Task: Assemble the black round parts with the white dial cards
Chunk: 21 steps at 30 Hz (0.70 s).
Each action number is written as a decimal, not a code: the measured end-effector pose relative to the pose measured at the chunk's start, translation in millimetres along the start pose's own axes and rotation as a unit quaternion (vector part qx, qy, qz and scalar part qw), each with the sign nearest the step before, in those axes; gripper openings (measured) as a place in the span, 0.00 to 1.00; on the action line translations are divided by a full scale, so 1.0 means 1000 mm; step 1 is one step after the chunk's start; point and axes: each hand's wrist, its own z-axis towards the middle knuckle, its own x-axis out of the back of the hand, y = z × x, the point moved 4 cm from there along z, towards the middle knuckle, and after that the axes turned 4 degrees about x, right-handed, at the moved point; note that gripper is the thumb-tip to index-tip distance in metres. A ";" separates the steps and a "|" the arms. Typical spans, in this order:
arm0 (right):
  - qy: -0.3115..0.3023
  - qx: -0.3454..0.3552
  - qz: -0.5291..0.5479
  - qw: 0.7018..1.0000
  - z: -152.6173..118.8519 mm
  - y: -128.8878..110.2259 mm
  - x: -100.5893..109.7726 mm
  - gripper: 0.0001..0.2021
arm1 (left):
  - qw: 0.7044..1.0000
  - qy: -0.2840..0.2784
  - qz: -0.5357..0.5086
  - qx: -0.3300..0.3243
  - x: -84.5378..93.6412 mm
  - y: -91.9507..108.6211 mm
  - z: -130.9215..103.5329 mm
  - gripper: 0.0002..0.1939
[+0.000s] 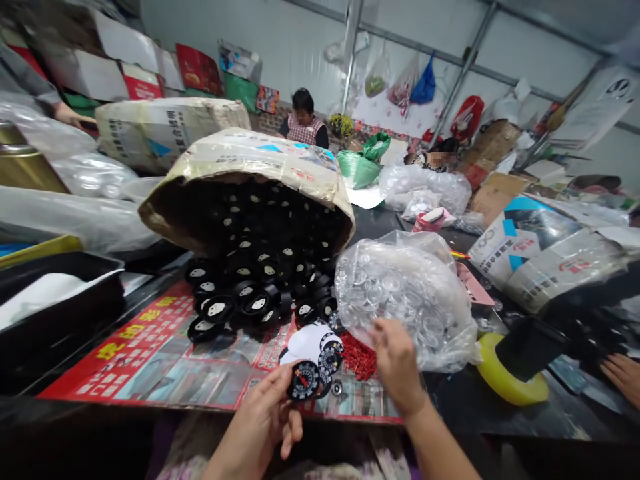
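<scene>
One dial [304,381] pinched in left hand [266,410], right hand's [399,363] grip unclear, Chinese-lettered sheet [107,373]

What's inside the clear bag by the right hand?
The bag holds clear round pieces, visible through its side. Those deeper down are covered; the right hand hides part of the bag's edge.

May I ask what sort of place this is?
Probably an assembly workshop: a sack of black round parts, a bag of clear round parts and small red pieces share a table.
</scene>
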 end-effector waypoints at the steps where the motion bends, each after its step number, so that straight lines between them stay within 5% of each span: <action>1: -0.006 -0.023 -0.061 0.998 0.007 0.017 0.005 0.09 | 0.999 0.013 0.024 -0.016 0.002 0.001 0.001 0.24; 5: -0.018 -0.044 -0.097 0.994 0.024 0.060 0.012 0.06 | 0.986 0.052 0.144 -0.069 0.005 0.005 0.004 0.25; 10: 0.009 -0.073 -0.059 0.996 0.025 0.066 0.019 0.07 | 0.984 0.058 0.153 -0.073 0.000 0.010 -0.001 0.20; 14: 0.011 -0.112 0.058 0.992 0.019 0.032 0.021 0.09 | 0.988 0.020 0.142 -0.056 -0.004 0.009 -0.003 0.21; 17: -0.067 -0.145 0.256 0.953 0.007 -0.012 0.002 0.10 | 0.992 -0.034 0.115 -0.033 -0.009 0.005 -0.005 0.26; 21: -0.119 -0.055 0.265 0.955 -0.011 -0.060 -0.028 0.08 | 0.990 -0.080 0.102 -0.052 -0.013 0.007 -0.010 0.28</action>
